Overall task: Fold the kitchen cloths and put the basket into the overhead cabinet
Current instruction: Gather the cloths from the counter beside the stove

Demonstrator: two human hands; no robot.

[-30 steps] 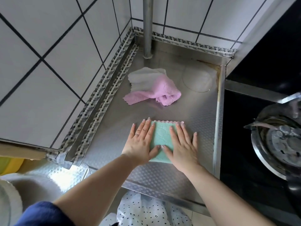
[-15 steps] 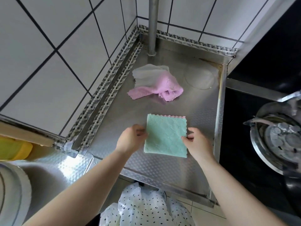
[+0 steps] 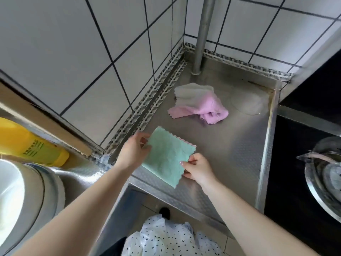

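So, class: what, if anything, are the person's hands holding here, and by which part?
Both hold the folded green cloth: the left hand pinches its left edge near the far corner, the right hand pinches its right edge.

Held at the near left of the embossed steel counter (image 3: 239, 150): folded square mint-green cloth (image 3: 167, 157), pinched between left hand (image 3: 132, 152) at its left edge and right hand (image 3: 198, 168) at its right edge. Behind, near the upright steel pipe (image 3: 202, 34): crumpled pink cloth (image 3: 204, 109) overlapping rumpled white cloth (image 3: 191, 94). Far left: yellow plastic bottle (image 3: 31, 145) behind steel sink (image 3: 36, 191). Right: round steel pot (image 3: 326, 174).
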